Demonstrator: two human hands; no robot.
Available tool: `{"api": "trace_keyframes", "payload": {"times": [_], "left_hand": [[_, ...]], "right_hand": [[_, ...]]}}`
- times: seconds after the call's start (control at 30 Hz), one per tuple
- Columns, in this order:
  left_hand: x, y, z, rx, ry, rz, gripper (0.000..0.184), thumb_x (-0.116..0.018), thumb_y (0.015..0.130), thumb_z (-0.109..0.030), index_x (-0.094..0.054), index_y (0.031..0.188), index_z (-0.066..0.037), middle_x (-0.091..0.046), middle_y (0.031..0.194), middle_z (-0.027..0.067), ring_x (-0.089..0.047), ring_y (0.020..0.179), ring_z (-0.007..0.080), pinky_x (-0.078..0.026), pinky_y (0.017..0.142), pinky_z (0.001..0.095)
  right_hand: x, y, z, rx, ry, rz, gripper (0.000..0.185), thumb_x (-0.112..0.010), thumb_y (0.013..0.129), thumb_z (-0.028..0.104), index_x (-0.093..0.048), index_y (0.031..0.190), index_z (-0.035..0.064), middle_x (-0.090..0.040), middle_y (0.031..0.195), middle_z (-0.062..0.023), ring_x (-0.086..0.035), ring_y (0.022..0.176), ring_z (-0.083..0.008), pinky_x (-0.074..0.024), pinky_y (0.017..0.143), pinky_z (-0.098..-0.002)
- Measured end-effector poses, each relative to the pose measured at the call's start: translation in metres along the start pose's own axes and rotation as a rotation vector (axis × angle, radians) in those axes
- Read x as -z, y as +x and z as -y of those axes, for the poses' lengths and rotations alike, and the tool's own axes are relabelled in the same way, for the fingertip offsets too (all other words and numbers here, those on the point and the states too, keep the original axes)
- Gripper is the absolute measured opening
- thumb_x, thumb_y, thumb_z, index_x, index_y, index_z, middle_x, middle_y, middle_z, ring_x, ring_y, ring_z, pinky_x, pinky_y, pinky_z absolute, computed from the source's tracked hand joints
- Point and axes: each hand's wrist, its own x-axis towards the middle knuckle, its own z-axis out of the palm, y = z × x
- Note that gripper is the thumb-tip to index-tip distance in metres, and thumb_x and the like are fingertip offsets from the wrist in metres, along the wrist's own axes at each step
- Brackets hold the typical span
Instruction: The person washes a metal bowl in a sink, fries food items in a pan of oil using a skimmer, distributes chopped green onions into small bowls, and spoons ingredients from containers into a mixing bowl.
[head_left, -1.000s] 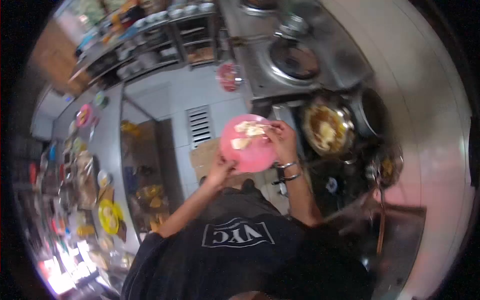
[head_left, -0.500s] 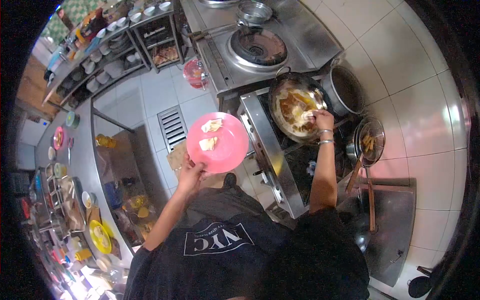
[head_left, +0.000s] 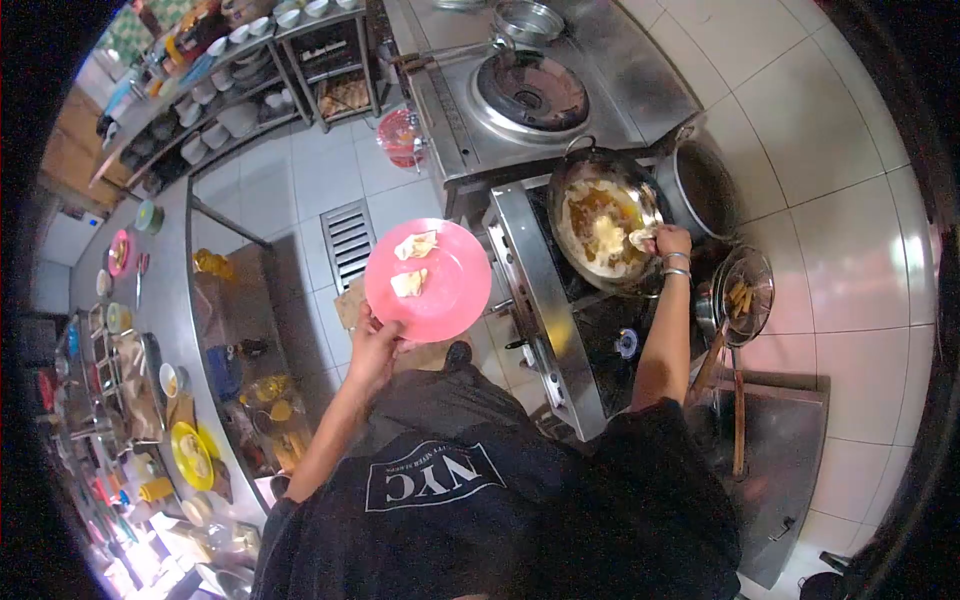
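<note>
My left hand (head_left: 375, 347) grips the near edge of a pink plate (head_left: 455, 300), thumb on top. Two pale folded dumplings, an upper dumpling (head_left: 415, 245) and a lower dumpling (head_left: 408, 283), lie toward the plate's left side. Over the right side of a wok (head_left: 607, 160), my right hand (head_left: 673, 243), with bracelets at the wrist, pinches another pale dumpling (head_left: 641, 239). Inside the wok, yellow-brown oil (head_left: 598, 198) foams around a pale piece of food (head_left: 608, 238). My right fingertips are partly hidden by the hand.
The wok sits on a steel stove (head_left: 535, 310), and a small blue flame (head_left: 627, 344) burns on the nearer burner. A tall pot (head_left: 705, 190) stands beside the wok. A wire strainer (head_left: 752, 285) holds fried strips. At left runs a steel counter (head_left: 160, 300) with dishes.
My right hand and its dumpling have shifted slightly right relative to the wok's middle. The burner's blue flame is now in plainer view. The whole view has turned a little; the plate stays held.
</note>
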Motion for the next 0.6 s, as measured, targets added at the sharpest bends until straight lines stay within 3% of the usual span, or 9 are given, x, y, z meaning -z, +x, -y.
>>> {"api": "trace_keyframes", "payload": {"times": [0.03,0.1,0.17,0.23,0.3,0.37,0.43,0.5,0.6], "left_hand": [[-0.002,0.000,-0.002,0.015,0.008,-0.007,0.054,-0.050,0.083,0.010,-0.034,0.132,-0.006,-0.053,0.124,0.0137,-0.065,0.102,0.0247,-0.063,0.077,0.0407],[-0.004,0.001,-0.002,0.021,0.021,-0.026,0.056,-0.049,0.083,0.011,-0.033,0.134,-0.006,-0.053,0.124,0.0138,-0.065,0.101,0.0248,-0.063,0.078,0.0401],[-0.004,0.004,0.004,0.094,0.044,-0.056,0.066,-0.047,0.086,0.010,-0.023,0.144,-0.008,-0.048,0.133,0.0126,-0.062,0.107,0.0233,-0.062,0.077,0.0339],[-0.005,0.004,0.002,0.031,0.039,-0.080,0.065,-0.049,0.085,0.010,-0.026,0.144,-0.003,-0.052,0.129,0.0142,-0.063,0.103,0.0228,-0.060,0.079,0.0326],[0.008,0.012,0.008,0.157,0.047,-0.016,0.063,-0.050,0.084,0.010,-0.029,0.142,0.000,-0.054,0.126,0.0142,-0.062,0.105,0.0227,-0.057,0.086,0.0339],[0.009,0.010,0.007,0.119,0.041,-0.036,0.060,-0.050,0.084,0.010,-0.034,0.141,0.002,-0.055,0.125,0.0135,-0.061,0.108,0.0225,-0.055,0.091,0.0348],[0.005,0.007,0.002,0.039,0.026,-0.015,0.047,-0.054,0.085,0.006,-0.044,0.130,0.005,-0.060,0.116,0.0145,-0.065,0.097,0.0210,-0.059,0.077,0.0326],[-0.004,0.002,-0.008,-0.015,0.014,-0.016,0.043,-0.056,0.085,0.005,-0.048,0.127,0.005,-0.062,0.113,0.0143,-0.067,0.092,0.0199,-0.060,0.073,0.0317],[0.006,-0.002,-0.011,-0.083,0.012,-0.016,0.044,-0.055,0.085,0.004,-0.048,0.128,0.004,-0.063,0.112,0.0123,-0.066,0.091,0.0177,-0.058,0.074,0.0300]], "right_hand": [[-0.001,0.001,-0.001,0.007,0.003,0.003,0.017,-0.065,0.086,0.012,-0.069,0.086,-0.0045,-0.069,0.065,-0.0097,-0.065,0.052,-0.0121,-0.0483,0.045,-0.0267],[-0.001,-0.012,0.012,-0.050,0.429,0.177,0.019,-0.063,0.088,0.014,-0.070,0.086,-0.0032,-0.067,0.062,-0.0068,-0.062,0.048,-0.0118,-0.0482,0.047,-0.0255],[0.009,-0.042,0.046,-0.070,0.517,0.265,0.018,-0.062,0.089,0.013,-0.070,0.091,-0.0021,-0.070,0.074,-0.0064,-0.064,0.059,-0.0110,-0.0500,0.054,-0.0233],[0.020,-0.093,0.098,0.012,0.642,0.289,0.020,-0.059,0.090,0.012,-0.067,0.104,-0.0006,-0.069,0.097,-0.0095,-0.066,0.080,-0.0125,-0.0516,0.063,-0.0240],[0.027,-0.146,0.141,-0.005,1.017,0.510,0.025,-0.056,0.093,0.016,-0.060,0.114,0.0038,-0.065,0.116,-0.0146,-0.064,0.102,-0.0202,-0.0559,0.075,-0.0331],[0.005,-0.171,0.147,-0.022,1.342,0.849,0.024,-0.051,0.095,0.019,-0.057,0.114,0.0071,-0.063,0.119,-0.0191,-0.064,0.108,-0.0315,-0.0569,0.083,-0.0475],[-0.002,-0.204,0.182,-0.057,1.405,1.147,0.021,-0.051,0.095,0.019,-0.056,0.112,0.0081,-0.063,0.120,-0.0227,-0.062,0.110,-0.0381,-0.0546,0.088,-0.0568],[-0.032,-0.226,0.197,-0.140,1.424,1.282,0.021,-0.049,0.096,0.019,-0.057,0.109,0.0049,-0.064,0.115,-0.0239,-0.065,0.104,-0.0376,-0.0546,0.088,-0.0566],[-0.066,-0.253,0.220,-0.060,1.198,1.212,0.016,-0.054,0.095,0.013,-0.058,0.104,0.0003,-0.067,0.102,-0.0190,-0.069,0.091,-0.0295,-0.0596,0.077,-0.0442]]}}
